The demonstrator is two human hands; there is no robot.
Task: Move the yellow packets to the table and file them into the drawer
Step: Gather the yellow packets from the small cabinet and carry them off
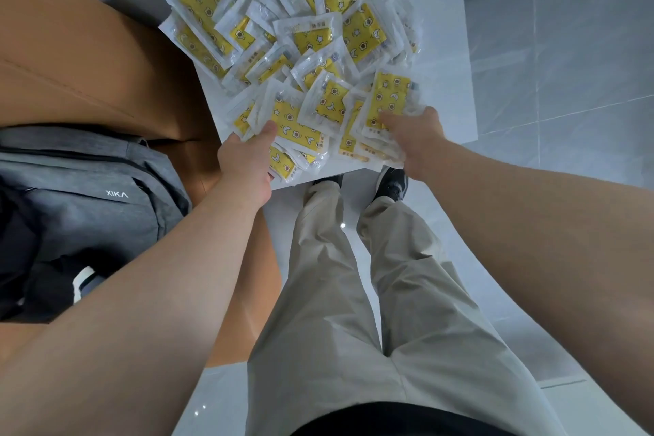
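- head view, looking straight down: yellow packets (318,35), each a clear wrapper over a yellow insert printed with stars, moons and flowers, lie heaped in a loose overlapping pile on a white flat surface (446,81).
- left hand (247,163): at the near left edge of the pile, thumb laid on top of a packet and fingers tucked beneath, pinching several packets together.
- right hand (419,138): at the near right edge of the pile, fingers curled round a small bundle of packets, thumb pressed on the top one.
- both forearms bare, reaching forward from the lower corners.
- cardboard box (88,64): brown, at left, just beside the white surface.
- grey backpack (106,195): lettered "xika", resting on the box near the left forearm.
- beige trousers (354,294) and black shoes (391,182): toes at the near edge of the white surface.
- grey tiled floor (566,64): to the right.
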